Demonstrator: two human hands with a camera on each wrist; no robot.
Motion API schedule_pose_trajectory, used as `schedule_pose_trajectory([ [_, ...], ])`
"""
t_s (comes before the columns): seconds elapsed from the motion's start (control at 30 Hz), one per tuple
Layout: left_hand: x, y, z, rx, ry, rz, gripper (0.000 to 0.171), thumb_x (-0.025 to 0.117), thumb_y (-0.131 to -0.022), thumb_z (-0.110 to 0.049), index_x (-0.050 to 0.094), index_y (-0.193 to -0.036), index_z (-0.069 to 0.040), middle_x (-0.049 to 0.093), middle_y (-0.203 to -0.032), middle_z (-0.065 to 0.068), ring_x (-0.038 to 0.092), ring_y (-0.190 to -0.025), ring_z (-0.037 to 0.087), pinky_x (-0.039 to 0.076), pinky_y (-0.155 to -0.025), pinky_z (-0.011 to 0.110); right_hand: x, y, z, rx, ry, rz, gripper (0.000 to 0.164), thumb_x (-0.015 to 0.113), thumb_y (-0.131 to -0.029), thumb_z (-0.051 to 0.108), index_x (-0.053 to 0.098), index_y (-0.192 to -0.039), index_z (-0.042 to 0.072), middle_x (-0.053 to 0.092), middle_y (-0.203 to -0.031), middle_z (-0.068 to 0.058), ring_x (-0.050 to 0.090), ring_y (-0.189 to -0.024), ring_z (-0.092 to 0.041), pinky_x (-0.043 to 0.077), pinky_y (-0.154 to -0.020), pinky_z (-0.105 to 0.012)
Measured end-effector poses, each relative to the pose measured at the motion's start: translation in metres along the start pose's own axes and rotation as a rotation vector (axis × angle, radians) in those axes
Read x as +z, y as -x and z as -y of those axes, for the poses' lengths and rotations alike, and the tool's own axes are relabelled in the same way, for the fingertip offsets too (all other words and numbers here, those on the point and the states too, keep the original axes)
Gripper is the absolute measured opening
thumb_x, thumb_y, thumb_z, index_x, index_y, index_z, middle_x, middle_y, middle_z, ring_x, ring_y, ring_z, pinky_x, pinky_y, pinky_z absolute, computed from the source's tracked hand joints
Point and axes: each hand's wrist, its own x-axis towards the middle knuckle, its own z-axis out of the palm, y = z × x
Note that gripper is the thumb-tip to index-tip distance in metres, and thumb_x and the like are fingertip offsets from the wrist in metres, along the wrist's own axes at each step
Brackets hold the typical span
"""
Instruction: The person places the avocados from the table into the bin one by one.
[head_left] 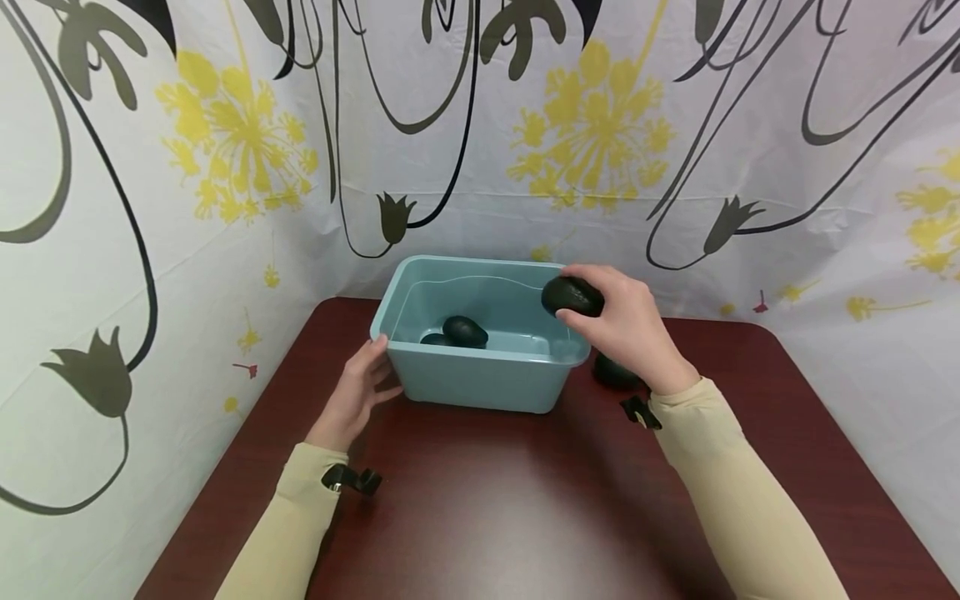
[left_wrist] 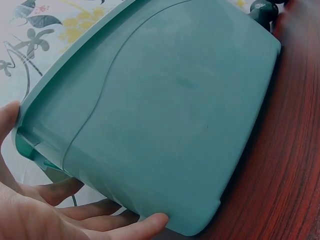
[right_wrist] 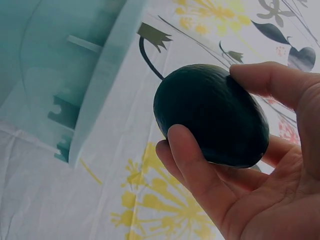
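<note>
A dark avocado (head_left: pixel 572 297) is in my right hand (head_left: pixel 626 321), gripped between thumb and fingers above the right end of a blue-green plastic bin (head_left: pixel 480 379). The right wrist view shows the same avocado (right_wrist: pixel 210 115) from close up, apart from the bin's rim. Inside the bin lie an avocado (head_left: pixel 465 332) and part of another beside it. My left hand (head_left: pixel 352 400) touches the bin's left front corner. In the left wrist view its thumb rests at the rim and its spread fingers (left_wrist: pixel 145 229) lie against the outer wall.
Right of the bin, another avocado (head_left: pixel 615 372) sits on the dark red-brown table (head_left: pixel 480 500), partly hidden by my right hand. A white floral-patterned cloth (head_left: pixel 465 225) hangs behind the table and along its sides.
</note>
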Motion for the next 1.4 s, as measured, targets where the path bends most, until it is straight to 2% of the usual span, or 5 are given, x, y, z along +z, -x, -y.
schedule_pose_trajectory([
  [0.3,0.001,0.0,-0.002,0.004,-0.003,0.004,0.063,0.05,-0.101,-0.05,0.03,-0.158,-0.03,0.028,-0.162,0.01,0.035,-0.142,0.032,0.034,-0.103,0.07,0.013,-0.005,-0.001,0.017,0.019,0.144,0.05,0.079,-0.089,0.03,0.061,-0.135,0.03,0.061,-0.126,0.002,0.059,-0.096,-0.018,0.05,-0.073,-0.039],
  [0.47,0.001,0.0,-0.001,0.003,-0.003,0.003,0.068,0.052,-0.1,-0.053,0.029,-0.158,-0.029,0.027,-0.162,0.011,0.035,-0.143,0.032,0.034,-0.103,0.07,0.02,-0.004,-0.003,0.02,0.009,0.193,0.051,0.078,-0.089,0.029,0.06,-0.136,0.028,0.059,-0.133,0.003,0.059,-0.103,-0.018,0.049,-0.079,-0.041],
  [0.7,0.001,0.0,-0.001,0.002,0.004,0.0,0.064,0.049,-0.102,-0.05,0.029,-0.158,-0.029,0.027,-0.162,0.011,0.035,-0.143,0.032,0.033,-0.103,0.07,0.024,-0.003,-0.002,0.019,0.008,0.21,0.051,0.078,-0.089,0.03,0.06,-0.137,0.027,0.06,-0.131,0.001,0.059,-0.095,-0.018,0.049,-0.074,-0.039],
  [1.03,0.001,0.001,0.0,0.009,0.018,-0.001,0.068,0.054,-0.099,-0.053,0.032,-0.158,-0.025,0.032,-0.16,0.011,0.036,-0.142,0.03,0.034,-0.103,0.07,0.026,0.0,-0.006,0.018,0.004,0.23,0.051,0.076,-0.091,0.027,0.059,-0.139,0.024,0.057,-0.137,-0.003,0.059,-0.114,-0.023,0.052,-0.085,-0.046],
  [1.4,0.001,0.001,-0.001,0.009,0.024,0.009,0.064,0.05,-0.102,-0.048,0.029,-0.159,-0.025,0.029,-0.161,0.012,0.035,-0.143,0.031,0.033,-0.103,0.07,0.019,0.005,-0.004,0.012,0.011,0.152,0.046,0.077,-0.091,0.024,0.063,-0.134,0.026,0.06,-0.125,0.003,0.063,-0.099,-0.017,0.056,-0.075,-0.04],
])
